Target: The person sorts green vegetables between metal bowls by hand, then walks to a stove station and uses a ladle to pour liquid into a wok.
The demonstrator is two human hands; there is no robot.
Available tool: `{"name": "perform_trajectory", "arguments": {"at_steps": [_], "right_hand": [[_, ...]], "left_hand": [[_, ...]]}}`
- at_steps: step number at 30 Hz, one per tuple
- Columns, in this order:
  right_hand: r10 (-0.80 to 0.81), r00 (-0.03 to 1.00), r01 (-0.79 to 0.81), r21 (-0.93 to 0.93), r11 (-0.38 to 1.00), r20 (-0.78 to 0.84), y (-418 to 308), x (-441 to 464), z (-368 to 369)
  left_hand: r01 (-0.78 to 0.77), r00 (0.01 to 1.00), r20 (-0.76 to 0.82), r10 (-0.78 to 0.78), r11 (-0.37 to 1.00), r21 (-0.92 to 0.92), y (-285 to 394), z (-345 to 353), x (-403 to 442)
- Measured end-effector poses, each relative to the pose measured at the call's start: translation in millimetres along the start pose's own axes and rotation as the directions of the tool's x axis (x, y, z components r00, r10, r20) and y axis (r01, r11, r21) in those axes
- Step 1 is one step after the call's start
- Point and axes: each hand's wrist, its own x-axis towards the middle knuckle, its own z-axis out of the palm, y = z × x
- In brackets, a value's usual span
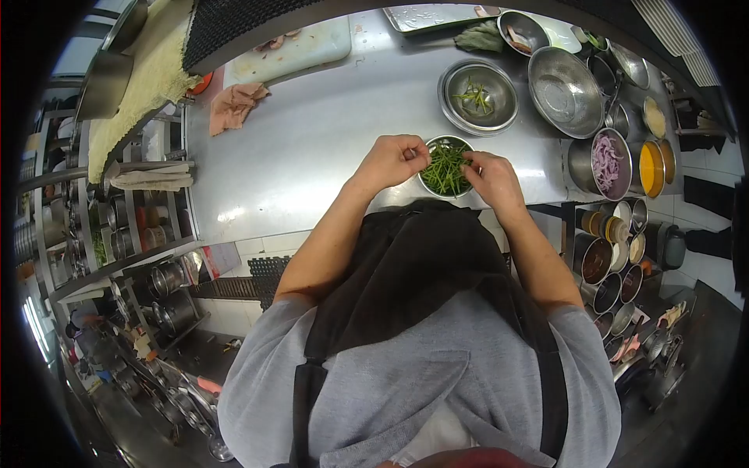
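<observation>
A small metal bowl full of cut green strips (446,170) stands near the front edge of the steel counter (312,148). My left hand (398,160) is at the bowl's left rim, its fingers curled together in a pinch; what they hold, if anything, is too small to name. At the right rim, my right hand (493,178) has its fingertips pressed together on the edge of the greens, and I cannot make out what is between them. Just behind, stacked metal bowls (477,97) hold a few more green strips.
A cutting board (312,48) and a pink cloth (234,108) lie at the back left. To the right are a large metal bowl (566,92), a pot of sliced purple onion (607,161) and a container of orange-yellow contents (651,168). A tray (437,17) sits at the back.
</observation>
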Motion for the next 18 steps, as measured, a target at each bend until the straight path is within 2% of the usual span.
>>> {"name": "perform_trajectory", "arguments": {"at_steps": [2,3,5,6,8,9,11,15,17,18], "right_hand": [[-0.1,0.989,0.112,0.108,0.988,-0.113,-6.5,0.1,-6.0],[-0.094,0.989,0.105,0.097,0.99,-0.111,-14.2,-1.6,-13.5],[-0.057,0.997,0.068,0.307,0.949,-0.044,-30.3,-1.5,-19.2],[-0.055,0.998,0.066,0.308,0.949,-0.043,-33.8,-0.6,-16.7],[-0.108,0.991,0.094,0.16,0.983,0.083,-37.7,2.5,-12.9],[-0.108,0.991,0.095,0.159,0.983,0.08,-33.9,2.5,-9.8],[-0.095,0.995,0.083,0.289,0.954,0.027,-23.0,3.8,-1.1],[-0.055,0.997,0.039,0.299,0.953,0.045,-18.5,-0.1,-2.8],[0.122,0.974,-0.193,0.426,0.884,0.188,-8.9,-0.4,-0.7],[0.124,0.974,-0.194,0.425,0.884,0.187,-5.5,-0.3,-0.5]], "left_hand": [[0.029,0.999,0.025,-0.027,0.995,-0.099,-2.3,2.6,1.9],[0.026,0.999,0.029,-0.022,0.994,-0.111,-0.5,5.7,2.5],[0.053,0.996,0.085,-0.027,0.945,-0.322,5.1,7.3,3.0],[0.054,0.996,0.086,-0.028,0.945,-0.322,9.4,6.6,2.4],[0.079,0.985,0.17,0.0,0.886,-0.456,20.2,2.9,2.8],[0.076,0.985,0.17,0.003,0.887,-0.455,24.3,1.3,3.7],[0.081,0.993,0.114,-0.034,0.893,-0.443,28.4,-3.1,4.8],[0.053,0.998,0.053,-0.032,0.887,-0.46,25.8,-8.7,4.9],[0.102,0.995,0.051,-0.088,0.89,-0.445,29.9,-11.3,4.3],[0.102,0.995,0.053,-0.087,0.89,-0.445,29.5,-10.2,5.1]]}}
